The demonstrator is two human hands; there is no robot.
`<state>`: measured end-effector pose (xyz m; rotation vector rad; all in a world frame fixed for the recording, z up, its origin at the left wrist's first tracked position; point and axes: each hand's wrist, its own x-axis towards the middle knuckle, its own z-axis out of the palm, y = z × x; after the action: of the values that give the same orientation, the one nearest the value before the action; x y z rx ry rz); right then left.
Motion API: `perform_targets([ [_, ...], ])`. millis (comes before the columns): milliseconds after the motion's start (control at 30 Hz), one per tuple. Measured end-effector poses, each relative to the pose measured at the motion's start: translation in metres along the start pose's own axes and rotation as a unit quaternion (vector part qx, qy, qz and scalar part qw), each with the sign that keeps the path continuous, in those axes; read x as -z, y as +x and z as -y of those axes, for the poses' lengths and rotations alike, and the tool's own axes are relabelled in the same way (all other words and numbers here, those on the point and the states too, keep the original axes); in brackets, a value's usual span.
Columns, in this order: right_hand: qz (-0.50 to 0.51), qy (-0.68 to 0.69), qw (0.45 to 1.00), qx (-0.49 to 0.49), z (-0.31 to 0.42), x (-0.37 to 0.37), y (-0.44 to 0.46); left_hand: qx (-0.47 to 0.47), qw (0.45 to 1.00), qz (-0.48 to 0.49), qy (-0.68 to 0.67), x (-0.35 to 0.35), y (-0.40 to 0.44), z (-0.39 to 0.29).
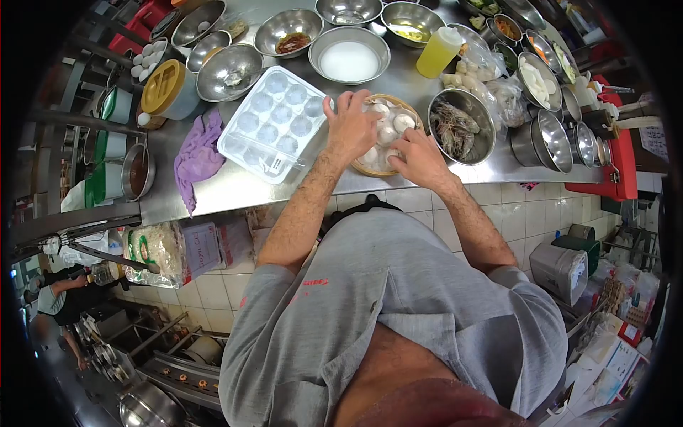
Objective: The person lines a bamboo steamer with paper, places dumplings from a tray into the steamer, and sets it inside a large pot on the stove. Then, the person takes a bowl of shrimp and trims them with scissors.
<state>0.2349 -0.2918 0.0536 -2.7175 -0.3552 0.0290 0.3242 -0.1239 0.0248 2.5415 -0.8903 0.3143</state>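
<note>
White rounds in steamer near table's front edge: your left hand, right hand half-curled, grips unclear; nudge could spill them.

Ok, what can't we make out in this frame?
All head view:
Full count of white pieces in the bamboo basket: left hand and right hand cover part.
Whether either hand grips a piece: its own fingers block the contact.
Print on the plastic tray label: too small.
Far steel bowl: cut off by top edge.
</note>
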Motion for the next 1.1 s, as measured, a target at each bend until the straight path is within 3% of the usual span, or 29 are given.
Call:
perform_targets([
  [67, -0.008, 0.002, 1.0, -0.002, 0.003, 0.002, -0.002, 0.007, 1.0, -0.005, -0.013, 0.002, -0.003, 0.001],
  [133, -0.087, 0.048, 0.994, 0.05, 0.009, 0.01, -0.009, 0.006, 0.998, -0.026, -0.048, 0.015, -0.008, 0.002],
  [200, -0.07, 0.066, 0.992, 0.08, 0.016, 0.007, -0.022, 0.002, 0.996, -0.042, -0.084, 0.026, -0.02, 0.003],
  [233, -0.052, 0.083, 0.989, 0.113, 0.02, 0.004, -0.028, 0.007, 0.997, 0.0, -0.074, 0.03, -0.026, 0.004],
  [367, -0.122, 0.082, 0.986, 0.078, 0.026, -0.032, -0.044, 0.019, 0.997, 0.065, -0.044, 0.029, -0.041, -0.002],
  [500, -0.199, 0.064, 0.976, 0.054, 0.024, -0.05, -0.048, 0.007, 0.997, 0.066, -0.049, 0.028, -0.042, -0.001],
  [567, -0.22, 0.027, 0.975, 0.034, 0.023, -0.053, -0.049, -0.01, 0.997, 0.019, -0.076, 0.025, -0.037, -0.001],
  [800, -0.25, -0.014, 0.968, 0.011, 0.031, -0.061, -0.044, -0.081, 0.996, 0.005, -0.045, 0.002, -0.009, -0.012],
  [900, -0.259, -0.029, 0.966, 0.004, 0.034, -0.064, -0.044, -0.077, 0.996, 0.043, -0.03, 0.001, -0.012, -0.008],
  [1100, -0.244, -0.017, 0.97, 0.02, 0.032, -0.065, -0.039, -0.062, 0.996, -0.002, -0.07, 0.025, -0.032, 0.001],
])
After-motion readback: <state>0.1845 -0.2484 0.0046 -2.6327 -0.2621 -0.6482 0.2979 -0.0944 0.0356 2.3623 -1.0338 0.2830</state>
